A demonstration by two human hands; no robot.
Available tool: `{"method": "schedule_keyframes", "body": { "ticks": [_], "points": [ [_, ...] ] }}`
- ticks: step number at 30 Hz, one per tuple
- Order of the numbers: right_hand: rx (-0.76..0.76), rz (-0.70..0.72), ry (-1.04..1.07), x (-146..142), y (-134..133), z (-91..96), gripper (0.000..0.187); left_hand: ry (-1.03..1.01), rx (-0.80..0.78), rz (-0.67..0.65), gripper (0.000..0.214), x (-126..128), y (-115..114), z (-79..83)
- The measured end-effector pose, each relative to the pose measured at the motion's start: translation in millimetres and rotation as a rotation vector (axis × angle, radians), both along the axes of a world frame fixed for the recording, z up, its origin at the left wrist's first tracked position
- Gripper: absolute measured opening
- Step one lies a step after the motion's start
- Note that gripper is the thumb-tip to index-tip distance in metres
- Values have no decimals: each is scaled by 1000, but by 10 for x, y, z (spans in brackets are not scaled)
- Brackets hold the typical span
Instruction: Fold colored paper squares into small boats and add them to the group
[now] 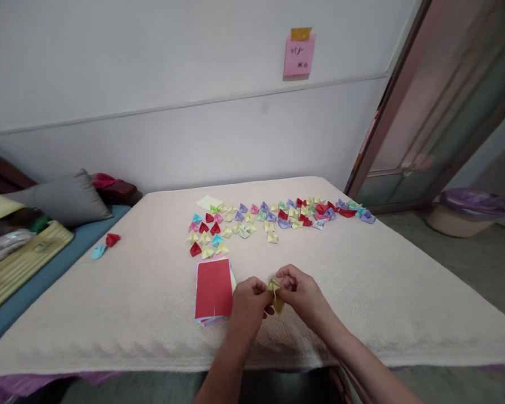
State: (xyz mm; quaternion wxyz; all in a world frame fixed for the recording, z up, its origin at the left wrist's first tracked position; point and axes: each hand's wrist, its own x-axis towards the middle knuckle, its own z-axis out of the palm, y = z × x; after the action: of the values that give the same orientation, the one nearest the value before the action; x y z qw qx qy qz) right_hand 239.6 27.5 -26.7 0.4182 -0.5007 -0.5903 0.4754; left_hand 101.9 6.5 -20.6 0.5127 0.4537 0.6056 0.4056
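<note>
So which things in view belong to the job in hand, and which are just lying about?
Seemingly part of the job:
yellow paper, held by the left hand and right hand
stack of sheets, red on top
small folded papers beyond the hands

Seemingly just about:
grey cushion, at left
pink note, on the wall
tub, at right

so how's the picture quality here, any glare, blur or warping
Head view: soft, fairly even light, no strong glare on the red sheet; head view: wide-angle stretching, with the sides of the cream cloth splaying toward the camera and the tub looking stretched sideways; head view: the yellow paper is slightly soft, its finer folds hard to make out.
</note>
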Motion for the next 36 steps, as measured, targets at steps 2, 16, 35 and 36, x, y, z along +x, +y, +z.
{"method": "schedule_keyframes", "body": {
  "ticks": [2, 16, 35, 36],
  "points": [
    [30, -23, -36, -8, -12, 9, 20, -2, 6, -15, 4, 7, -3, -17],
    [90, -27, -64, -13, -34, -13, 16, -33, 21, 2, 3, 35, 18, -68],
    [608, -175, -796, -107, -217, 37, 22, 37, 91, 97, 9, 20, 51, -11],
    [623, -183, -830, -116, -210, 23, 24, 51, 97, 88, 10, 25, 49, -16]
  ]
}}
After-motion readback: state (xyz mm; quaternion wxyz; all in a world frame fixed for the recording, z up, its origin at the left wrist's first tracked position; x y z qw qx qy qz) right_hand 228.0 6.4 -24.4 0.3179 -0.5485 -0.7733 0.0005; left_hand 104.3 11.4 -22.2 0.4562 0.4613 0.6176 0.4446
